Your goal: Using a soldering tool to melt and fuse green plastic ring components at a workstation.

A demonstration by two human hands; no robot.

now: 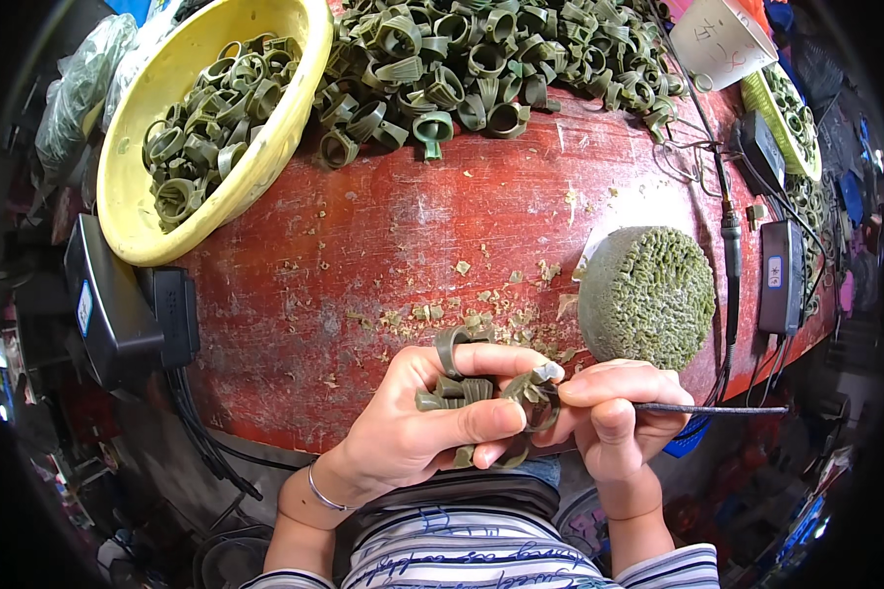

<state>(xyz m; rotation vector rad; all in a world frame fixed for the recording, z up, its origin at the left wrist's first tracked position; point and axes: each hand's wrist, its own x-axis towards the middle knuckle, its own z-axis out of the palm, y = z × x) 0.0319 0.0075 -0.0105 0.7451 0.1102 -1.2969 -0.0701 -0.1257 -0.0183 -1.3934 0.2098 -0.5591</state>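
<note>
My left hand (pixel 417 422) is closed around several dark green wax rings (pixel 473 390), just over the near edge of the table. One ring (pixel 448 351) loops up around its index finger. Between thumb and fingertips it pinches another green ring (pixel 534 401), with a small whitish bit on top. My right hand (pixel 624 407) grips a thin dark rod-shaped tool (pixel 732 408), which sticks out to the right. The tool's working end is hidden at the fingers, where both hands meet at the pinched ring.
A red worn table (pixel 383 236) carries green crumbs. Many green rings (pixel 481 59) are heaped at the back. A tilted yellow basin (pixel 118 211) of rings stands left, a rough green round block (pixel 648 294) right. Black boxes (pixel 781 275), a cable (pixel 731 245) and a white cup (pixel 722 44) line the right.
</note>
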